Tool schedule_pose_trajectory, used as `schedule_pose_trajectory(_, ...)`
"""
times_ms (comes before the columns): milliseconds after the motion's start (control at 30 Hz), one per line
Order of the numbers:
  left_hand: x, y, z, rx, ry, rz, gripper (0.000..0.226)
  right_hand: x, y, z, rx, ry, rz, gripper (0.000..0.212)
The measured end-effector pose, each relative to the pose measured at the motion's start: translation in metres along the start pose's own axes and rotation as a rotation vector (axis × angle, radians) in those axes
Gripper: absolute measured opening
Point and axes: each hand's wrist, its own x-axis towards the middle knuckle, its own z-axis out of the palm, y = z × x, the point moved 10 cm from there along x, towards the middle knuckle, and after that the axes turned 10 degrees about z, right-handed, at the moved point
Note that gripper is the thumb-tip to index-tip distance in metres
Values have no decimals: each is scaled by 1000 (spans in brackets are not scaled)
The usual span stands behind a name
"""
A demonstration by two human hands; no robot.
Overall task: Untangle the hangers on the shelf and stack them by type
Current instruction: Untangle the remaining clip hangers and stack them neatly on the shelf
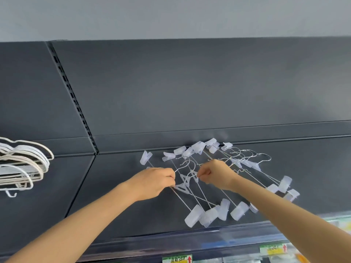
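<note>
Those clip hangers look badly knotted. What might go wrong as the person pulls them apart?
Both the left hand and right hand pinch wires inside the tangled hangers; the hooks interlock, so a pull may drag neighbours along. The nearest clips lie close to the shelf edge; a tug might slide them off.

We take this for a shop. Dark metal display shelf (pixel 114 186) units fill the middle of the frame, their back panels joined at upper left by a slotted upright (pixel 76 103). Along the front edge at the bottom runs a clear label strip (pixel 152 242) with yellow-and-green price tags (pixel 177 259) bearing red arrows. Clip hangers (pixel 195 215) at centre and white hangers (pixel 24 164) at left suggest clothing retail.
</note>
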Motion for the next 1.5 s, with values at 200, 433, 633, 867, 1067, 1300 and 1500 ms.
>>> schedule_pose_trajectory(200, 14, 8, 13, 34, 11, -9, 25, -16, -11, 27, -142, -107, -16, 19)
schedule_pose_trajectory(433, 18, -9, 23, -11, 23, -169, 42, -16, -18, 45, -225, -118, 47, 22)
schedule_pose_trajectory(633, 15, -21, 17, -74, 78, -123, 53, -11, 9, 20, -72, -37, 181, 21)
schedule_pose_trajectory(867, 36, -13, 6, 9, 115, -36, 56, -15, 30, 7, -55, -68, 206, 36)
schedule_pose_trajectory(1067, 42, -28, -5, 21, 162, -4, 51, -15, 33, 4, -18, -53, 184, 22)
schedule_pose_trajectory(1300, 59, -18, 11, 23, 122, -27, 69, -12, 40, 4, -7, -28, 173, 25)
schedule_pose_trajectory(1500, 75, -13, 21, 48, 71, 9, 95, -16, 45, -24, -32, 116, 101, 18)
